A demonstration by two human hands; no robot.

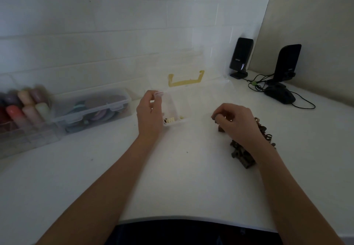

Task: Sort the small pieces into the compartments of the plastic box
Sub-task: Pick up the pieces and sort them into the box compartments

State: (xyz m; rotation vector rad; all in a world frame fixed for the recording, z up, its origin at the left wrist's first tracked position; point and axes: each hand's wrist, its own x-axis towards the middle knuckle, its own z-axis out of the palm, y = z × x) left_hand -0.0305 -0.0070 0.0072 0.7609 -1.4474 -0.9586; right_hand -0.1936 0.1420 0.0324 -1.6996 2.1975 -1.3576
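Two hands are working over the desk [172, 177]: the plastic box [191, 101] is lying toward its far edge, the left hand [149, 114] pinching its near-left corner, while the right hand [235, 122], nearer the small pieces [241, 154], is closing on one; the box lies to its left.

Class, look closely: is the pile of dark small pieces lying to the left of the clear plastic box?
No, the pile of dark pieces lies right of the plastic box, under the right hand.

Two speakers [241, 56], one mouse [280, 95], three plastic boxes [191, 99], two hands [149, 116], one heap of pieces [243, 154].
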